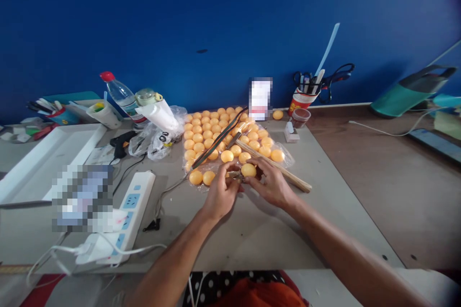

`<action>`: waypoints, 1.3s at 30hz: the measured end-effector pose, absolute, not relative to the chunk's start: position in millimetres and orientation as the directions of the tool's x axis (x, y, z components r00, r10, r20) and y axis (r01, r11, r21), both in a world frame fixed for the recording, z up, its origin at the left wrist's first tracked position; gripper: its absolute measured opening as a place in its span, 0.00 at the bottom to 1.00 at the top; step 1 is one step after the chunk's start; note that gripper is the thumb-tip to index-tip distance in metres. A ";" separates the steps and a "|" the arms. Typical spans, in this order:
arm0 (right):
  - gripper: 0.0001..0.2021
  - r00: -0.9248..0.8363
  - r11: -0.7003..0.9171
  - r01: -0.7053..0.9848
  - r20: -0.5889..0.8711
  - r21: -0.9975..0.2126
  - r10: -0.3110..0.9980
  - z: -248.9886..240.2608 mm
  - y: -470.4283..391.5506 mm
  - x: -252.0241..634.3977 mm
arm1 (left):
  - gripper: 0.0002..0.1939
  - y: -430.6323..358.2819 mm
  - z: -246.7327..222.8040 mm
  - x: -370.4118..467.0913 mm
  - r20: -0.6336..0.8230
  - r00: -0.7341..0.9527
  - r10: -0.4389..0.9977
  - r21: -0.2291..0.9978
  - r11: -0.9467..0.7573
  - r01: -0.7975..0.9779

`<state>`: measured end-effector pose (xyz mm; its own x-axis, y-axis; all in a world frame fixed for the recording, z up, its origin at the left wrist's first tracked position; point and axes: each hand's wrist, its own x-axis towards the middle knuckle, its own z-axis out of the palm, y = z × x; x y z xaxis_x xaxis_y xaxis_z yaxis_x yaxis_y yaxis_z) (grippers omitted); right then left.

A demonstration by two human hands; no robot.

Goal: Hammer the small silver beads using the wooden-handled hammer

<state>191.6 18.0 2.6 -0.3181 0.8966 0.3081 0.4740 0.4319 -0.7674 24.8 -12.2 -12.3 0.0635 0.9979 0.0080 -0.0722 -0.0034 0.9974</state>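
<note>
One yellow-orange ball is between my two hands, near the front edge of a plastic-wrapped sheet of many similar balls. My right hand curls its fingers round this ball. Beside it, my left hand pinches something small and dark against the ball's left side, too small to name. A dark, strap-like strip lies diagonally over the balls. Thin wooden sticks rest at the right of the sheet, just behind my right hand.
A white power strip with plugs and cables lies at left, near a white tray, a black glue gun and a bottle. Behind stand a phone and a cup of tools. A green flask is at right.
</note>
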 end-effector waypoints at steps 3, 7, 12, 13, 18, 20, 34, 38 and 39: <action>0.17 -0.331 0.472 0.511 0.343 -0.718 0.879 -2.4 18.7 191.3 | 0.14 -10.7 -9.7 20.9 0.032 -0.014 0.999 0.999 -0.032 0.023; 0.18 -0.343 0.587 0.532 0.479 -0.610 0.808 -11.4 19.9 189.1 | 0.13 -9.6 -12.7 17.3 0.117 -0.027 0.993 0.988 -0.113 0.103; 0.20 -0.384 0.668 0.592 0.571 -0.451 0.726 -15.6 24.0 189.7 | 0.14 -8.5 -19.5 15.3 0.242 -0.048 0.969 0.943 -0.223 0.248; 0.20 -0.395 0.670 0.603 0.568 -0.433 0.722 -15.7 24.6 189.7 | 0.13 -8.2 -20.1 15.1 0.254 -0.051 0.966 0.936 -0.232 0.264; 0.18 -0.383 0.661 0.643 0.585 -0.387 0.715 -16.2 25.3 188.3 | 0.13 -7.0 -19.5 13.5 0.256 -0.056 0.965 0.935 -0.233 0.267; 0.17 -0.370 0.661 0.643 0.599 -0.387 0.710 -15.4 25.0 187.9 | 0.13 -6.9 -18.5 12.8 0.261 -0.062 0.963 0.934 -0.235 0.269; 0.12 -0.429 0.667 0.632 0.538 -0.395 0.726 -12.6 20.0 185.7 | 0.12 -3.4 -20.0 8.0 0.249 -0.111 0.962 0.931 -0.206 0.301; 0.15 -0.415 0.699 0.584 0.587 -0.414 0.695 -10.9 20.8 189.2 | 0.10 -2.6 -14.1 9.7 0.239 -0.059 0.969 0.940 -0.215 0.265; 0.16 -0.414 0.711 0.564 0.601 -0.420 0.683 -10.1 20.7 190.0 | 0.10 -2.8 -12.3 10.7 0.209 -0.041 0.977 0.957 -0.195 0.216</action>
